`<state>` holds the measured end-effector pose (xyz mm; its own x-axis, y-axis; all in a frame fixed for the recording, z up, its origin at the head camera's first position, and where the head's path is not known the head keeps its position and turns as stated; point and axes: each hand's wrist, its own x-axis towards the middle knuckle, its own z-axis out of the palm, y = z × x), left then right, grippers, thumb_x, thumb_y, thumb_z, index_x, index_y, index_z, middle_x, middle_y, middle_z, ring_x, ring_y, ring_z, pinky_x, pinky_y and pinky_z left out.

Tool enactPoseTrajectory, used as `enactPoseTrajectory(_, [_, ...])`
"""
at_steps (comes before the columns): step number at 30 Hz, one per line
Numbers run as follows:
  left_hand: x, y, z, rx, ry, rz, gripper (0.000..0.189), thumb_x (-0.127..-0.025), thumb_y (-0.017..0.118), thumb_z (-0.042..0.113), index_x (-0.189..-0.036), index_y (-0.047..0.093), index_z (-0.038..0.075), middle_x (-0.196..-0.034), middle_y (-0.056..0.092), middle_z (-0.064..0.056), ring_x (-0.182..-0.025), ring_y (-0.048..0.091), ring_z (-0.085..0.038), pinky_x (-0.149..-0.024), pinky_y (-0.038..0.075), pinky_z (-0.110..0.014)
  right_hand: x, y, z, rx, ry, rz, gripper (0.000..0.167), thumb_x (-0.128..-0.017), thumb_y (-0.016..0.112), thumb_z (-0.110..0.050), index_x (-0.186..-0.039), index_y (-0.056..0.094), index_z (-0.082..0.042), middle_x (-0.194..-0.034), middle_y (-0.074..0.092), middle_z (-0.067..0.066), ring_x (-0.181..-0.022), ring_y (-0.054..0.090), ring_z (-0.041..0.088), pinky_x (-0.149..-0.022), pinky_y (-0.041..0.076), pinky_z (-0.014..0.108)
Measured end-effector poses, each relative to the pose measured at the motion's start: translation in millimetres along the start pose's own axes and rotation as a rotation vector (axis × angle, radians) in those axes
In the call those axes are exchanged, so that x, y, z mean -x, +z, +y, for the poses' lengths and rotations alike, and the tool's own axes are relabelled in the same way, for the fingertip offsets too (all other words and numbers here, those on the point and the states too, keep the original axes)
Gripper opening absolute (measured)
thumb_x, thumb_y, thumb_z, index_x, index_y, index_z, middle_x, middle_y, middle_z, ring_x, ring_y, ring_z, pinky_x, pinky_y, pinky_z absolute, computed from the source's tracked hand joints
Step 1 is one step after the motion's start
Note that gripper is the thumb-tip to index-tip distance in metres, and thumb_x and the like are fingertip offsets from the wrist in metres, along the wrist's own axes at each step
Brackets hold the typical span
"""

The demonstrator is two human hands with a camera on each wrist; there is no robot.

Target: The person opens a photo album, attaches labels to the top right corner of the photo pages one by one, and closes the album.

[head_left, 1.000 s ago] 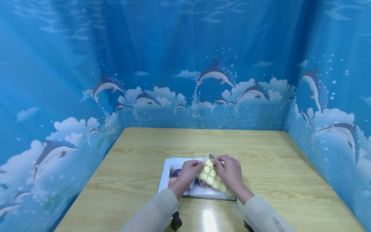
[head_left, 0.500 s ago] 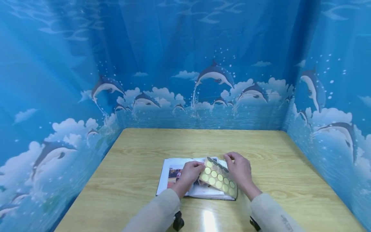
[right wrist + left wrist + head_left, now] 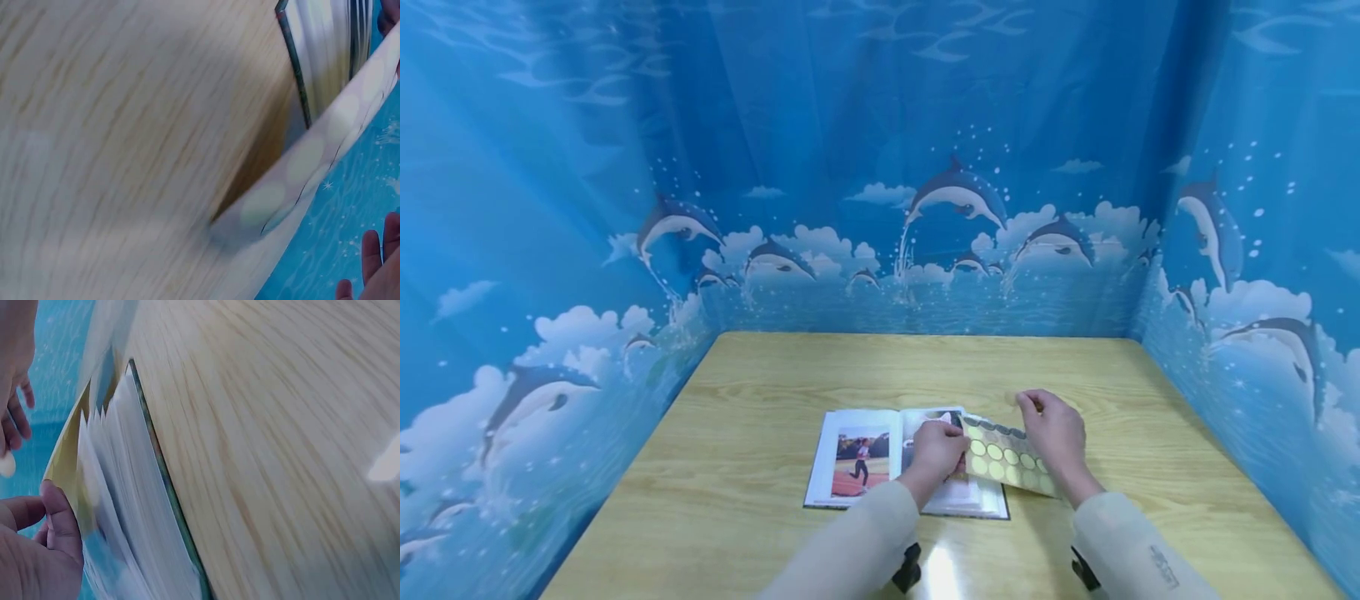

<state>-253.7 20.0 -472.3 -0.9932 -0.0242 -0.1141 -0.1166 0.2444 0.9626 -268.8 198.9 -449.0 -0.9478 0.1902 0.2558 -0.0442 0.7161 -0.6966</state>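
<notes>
My left hand [image 3: 934, 457] pinches the left edge of a sheet of round yellow stickers [image 3: 996, 462] between thumb and fingers. In the left wrist view the thumb [image 3: 61, 519] lies against the sheet's edge. Further right and higher, my right hand [image 3: 1058, 437] is apart from the sheet's top row, thumb and forefinger together. A small pale round sticker [image 3: 7, 464] shows at its fingertips in the left wrist view. Under the sheet's left part lies an open photo album [image 3: 820, 467], its right page partly hidden by sheet and left hand.
The album's left page carries a photo of a runner [image 3: 861, 462]. Everything lies on a wood-grain table [image 3: 760, 392]. A blue dolphin-print curtain [image 3: 820, 167] encloses the back and both sides.
The right hand has come away from the sheet's top row and moved right. The left hand has carried the sheet rightward, so that it now reaches past the album's right edge.
</notes>
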Motion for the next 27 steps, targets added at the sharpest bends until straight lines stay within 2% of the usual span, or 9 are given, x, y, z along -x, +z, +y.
enactPoseTrajectory(3, [3.5,12.9,6.7,-0.034,0.008,-0.021,0.012,-0.085,0.069,-0.003,-0.096,0.073,-0.002,-0.064,0.061,-0.003,-0.049,0.055,-0.009,-0.047,0.051,-0.020,-1.3,-0.1,4.6,0.010,0.004,0.001,0.035,-0.102,0.054,-0.033,-0.115,0.068,-0.004,-0.095,0.070,0.011,-0.070,0.059,0.020,-0.067,0.045,0.038])
enactPoseTrajectory(6, [7.4,21.9,12.4,-0.085,0.021,-0.069,0.019,-0.084,0.069,-0.002,-0.103,0.072,-0.003,-0.067,0.062,-0.003,-0.054,0.057,-0.010,-0.052,0.051,-0.021,-2.1,-0.2,8.1,0.017,0.001,0.002,0.035,-0.102,0.054,-0.033,-0.115,0.068,-0.004,-0.097,0.071,0.012,-0.072,0.059,0.021,-0.068,0.045,0.039])
enactPoseTrajectory(7, [8.1,23.9,13.9,-0.107,0.030,-0.094,0.017,-0.084,0.069,-0.002,-0.101,0.072,-0.004,-0.066,0.062,-0.003,-0.054,0.057,-0.010,-0.052,0.051,-0.021,-2.3,-0.5,8.6,0.018,0.000,0.004,0.035,-0.102,0.054,-0.033,-0.114,0.069,-0.004,-0.097,0.071,0.012,-0.072,0.059,0.022,-0.069,0.046,0.040])
enactPoseTrajectory(13, [6.2,24.0,15.9,-0.175,0.130,-0.223,0.024,-0.087,0.068,-0.001,-0.111,0.070,-0.005,-0.073,0.067,-0.003,-0.060,0.060,-0.010,-0.057,0.053,-0.021,-2.7,-0.2,11.0,0.019,-0.005,0.000,0.034,-0.102,0.054,-0.033,-0.114,0.069,-0.004,-0.097,0.071,0.012,-0.071,0.059,0.021,-0.068,0.046,0.039])
enactPoseTrajectory(14, [5.6,21.8,15.2,-0.165,0.142,-0.228,0.029,-0.087,0.068,-0.001,-0.115,0.068,-0.005,-0.075,0.067,-0.002,-0.061,0.061,-0.010,-0.058,0.054,-0.021,-2.8,0.7,10.9,0.023,-0.004,-0.001,0.034,-0.102,0.054,-0.032,-0.114,0.069,-0.004,-0.097,0.071,0.012,-0.072,0.059,0.022,-0.068,0.046,0.039])
enactPoseTrajectory(17, [3.9,11.8,13.2,-0.182,0.175,-0.231,0.027,-0.088,0.069,0.002,-0.116,0.069,-0.001,-0.079,0.068,0.000,-0.063,0.061,-0.009,-0.059,0.054,-0.021,-2.6,4.1,10.2,0.036,-0.006,-0.004,0.032,-0.102,0.054,-0.031,-0.112,0.069,-0.004,-0.097,0.070,0.012,-0.076,0.060,0.023,-0.068,0.048,0.038])
enactPoseTrajectory(21, [1.9,-9.0,11.3,-0.239,0.243,-0.211,0.027,-0.090,0.071,0.009,-0.115,0.069,0.001,-0.085,0.068,0.000,-0.069,0.061,-0.007,-0.062,0.054,-0.021,-2.1,10.0,8.3,0.032,-0.014,-0.021,0.031,-0.102,0.054,-0.030,-0.111,0.069,-0.005,-0.096,0.070,0.012,-0.076,0.061,0.023,-0.065,0.049,0.036])
enactPoseTrajectory(24, [0.6,-28.5,8.6,-0.288,0.291,-0.200,0.031,-0.091,0.070,0.014,-0.119,0.067,0.000,-0.091,0.070,-0.003,-0.076,0.062,-0.010,-0.070,0.055,-0.025,-1.1,15.2,5.2,0.022,-0.024,-0.037,0.029,-0.102,0.055,-0.030,-0.111,0.069,-0.005,-0.093,0.069,0.010,-0.072,0.059,0.021,-0.061,0.048,0.033])
enactPoseTrajectory(27, [0.1,-49.4,3.5,-0.407,0.321,-0.176,0.036,-0.093,0.068,0.021,-0.124,0.066,0.001,-0.104,0.070,-0.008,-0.092,0.065,-0.019,-0.085,0.055,-0.036,-0.2,20.7,0.0,0.019,-0.040,-0.044,0.027,-0.102,0.056,-0.028,-0.110,0.069,-0.005,-0.092,0.069,0.009,-0.071,0.059,0.019,-0.060,0.048,0.032])
